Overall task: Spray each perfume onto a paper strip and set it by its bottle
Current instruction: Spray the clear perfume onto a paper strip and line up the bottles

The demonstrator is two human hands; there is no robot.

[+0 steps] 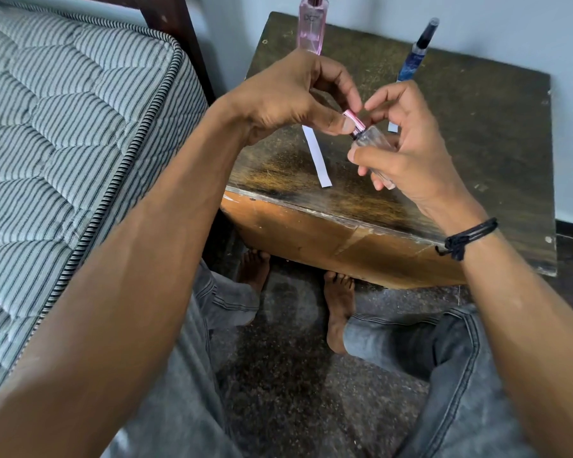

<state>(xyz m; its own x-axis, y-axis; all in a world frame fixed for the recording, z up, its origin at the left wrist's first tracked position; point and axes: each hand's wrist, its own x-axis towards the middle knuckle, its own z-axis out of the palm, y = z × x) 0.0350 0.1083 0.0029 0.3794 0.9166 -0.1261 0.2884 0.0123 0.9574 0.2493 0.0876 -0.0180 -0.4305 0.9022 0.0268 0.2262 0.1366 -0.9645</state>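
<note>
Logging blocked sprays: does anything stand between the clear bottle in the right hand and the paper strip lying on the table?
Yes. The pink cap, pinched by the left hand, sits over the sprayer of the clear bottle held in the right hand. Nothing lies on the paper strip on the table.

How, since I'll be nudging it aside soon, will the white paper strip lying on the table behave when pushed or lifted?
The paper strip looks thin and lies flat on the table, so it is probably very light and would slide or flutter at a touch. Long and narrow, it would likely droop when lifted by one end.
</note>
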